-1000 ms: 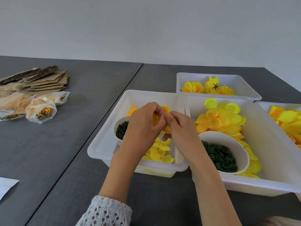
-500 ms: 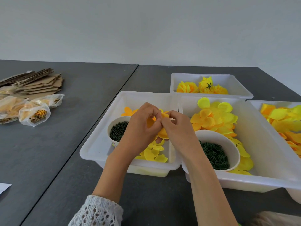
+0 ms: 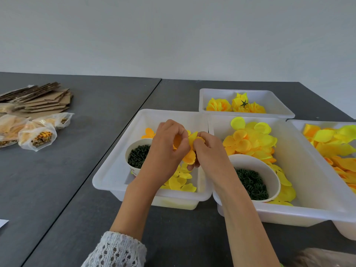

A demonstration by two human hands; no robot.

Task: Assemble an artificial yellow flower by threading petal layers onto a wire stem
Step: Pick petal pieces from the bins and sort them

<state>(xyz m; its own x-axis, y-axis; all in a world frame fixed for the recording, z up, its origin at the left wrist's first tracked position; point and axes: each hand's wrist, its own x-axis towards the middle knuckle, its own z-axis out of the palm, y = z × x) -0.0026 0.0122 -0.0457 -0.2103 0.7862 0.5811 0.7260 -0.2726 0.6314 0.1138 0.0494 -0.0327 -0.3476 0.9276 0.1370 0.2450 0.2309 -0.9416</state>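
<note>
Both hands meet over the left white bin (image 3: 115,170). My left hand (image 3: 165,151) and my right hand (image 3: 210,153) pinch a yellow-orange petal layer (image 3: 189,157) between their fingertips. Any wire stem is hidden behind the fingers. Loose small yellow petals (image 3: 181,182) lie in the bin below the hands. A white cup of dark green parts (image 3: 137,155) stands in the same bin, left of my left hand.
A middle bin (image 3: 308,182) holds larger yellow petals (image 3: 250,141) and a bowl of green rings (image 3: 252,184). A far bin (image 3: 279,105) holds finished yellow flowers (image 3: 237,106). Another petal bin (image 3: 335,143) sits at right. Plastic bags (image 3: 36,132) and cardboard (image 3: 42,99) lie at left.
The hands stay together on the petal layer, with the fingers shifting slightly on it. The view has shifted a little, so the bins sit slightly further left in the frame.
</note>
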